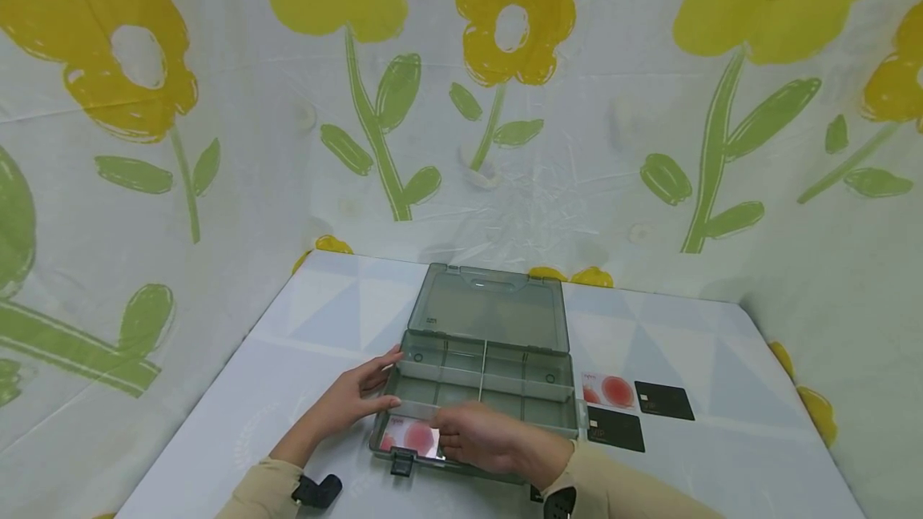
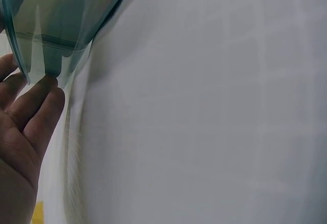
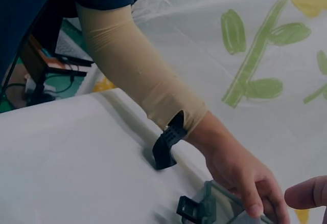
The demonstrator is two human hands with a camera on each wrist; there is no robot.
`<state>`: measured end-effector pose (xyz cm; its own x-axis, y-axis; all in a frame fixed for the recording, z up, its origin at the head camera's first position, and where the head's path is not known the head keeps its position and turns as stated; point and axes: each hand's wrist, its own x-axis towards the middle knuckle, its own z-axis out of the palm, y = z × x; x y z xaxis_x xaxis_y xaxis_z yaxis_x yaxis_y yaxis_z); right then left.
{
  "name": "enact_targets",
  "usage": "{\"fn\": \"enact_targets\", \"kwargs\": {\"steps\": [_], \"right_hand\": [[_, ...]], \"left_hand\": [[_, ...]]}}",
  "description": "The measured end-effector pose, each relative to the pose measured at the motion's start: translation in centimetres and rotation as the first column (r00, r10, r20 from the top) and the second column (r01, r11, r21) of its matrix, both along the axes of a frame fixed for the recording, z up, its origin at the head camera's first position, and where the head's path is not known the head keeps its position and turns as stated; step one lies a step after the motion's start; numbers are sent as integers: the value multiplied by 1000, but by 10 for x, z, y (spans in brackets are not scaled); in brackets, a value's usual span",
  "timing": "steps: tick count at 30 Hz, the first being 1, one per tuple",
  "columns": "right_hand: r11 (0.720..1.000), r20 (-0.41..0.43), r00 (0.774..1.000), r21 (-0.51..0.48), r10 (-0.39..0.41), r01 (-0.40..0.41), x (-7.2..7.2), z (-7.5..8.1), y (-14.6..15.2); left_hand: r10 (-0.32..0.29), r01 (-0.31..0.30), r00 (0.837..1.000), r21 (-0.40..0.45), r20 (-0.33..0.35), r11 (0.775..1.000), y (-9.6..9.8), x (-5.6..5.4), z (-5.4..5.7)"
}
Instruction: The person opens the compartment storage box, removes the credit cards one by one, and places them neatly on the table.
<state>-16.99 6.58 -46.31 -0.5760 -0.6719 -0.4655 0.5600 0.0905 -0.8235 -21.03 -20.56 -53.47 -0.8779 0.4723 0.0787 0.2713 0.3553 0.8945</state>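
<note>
A grey see-through plastic organizer box (image 1: 481, 381) stands on the table with its lid (image 1: 490, 309) folded back, away from me. My left hand (image 1: 344, 400) rests at the box's left side, fingers extended and thumb apart; its fingertips meet the box edge (image 2: 61, 45) in the left wrist view. In the near left compartment lies a white card with pink-red circles (image 1: 411, 436). My right hand (image 1: 485, 436) pinches that card at its right end with curled fingers. The fingertips are partly hidden. Only the right thumb (image 3: 309, 192) appears in the right wrist view, beside the left hand (image 3: 245, 175).
Right of the box lie another pink-circle card (image 1: 609, 390) and two black VIP cards, one farther right (image 1: 665, 400) and one nearer (image 1: 615, 429). A dark piece shows under my right wrist. A latch (image 1: 402, 463) juts from the box front. A flowered curtain (image 1: 577, 142) encloses the table.
</note>
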Motion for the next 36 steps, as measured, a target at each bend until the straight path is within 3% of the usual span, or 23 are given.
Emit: {"fn": "enact_targets", "kwargs": {"steps": [16,36], "right_hand": [[999,-28,1000,-40,-3,2,4,-3,1],[992,-64,995,-102,-77,70,6,18,3]], "left_hand": [[8,-8,1000,-15,-9,1000,-2,-1,-3],[4,-6,999,-31,-41,1000,0,-1,-2]]}}
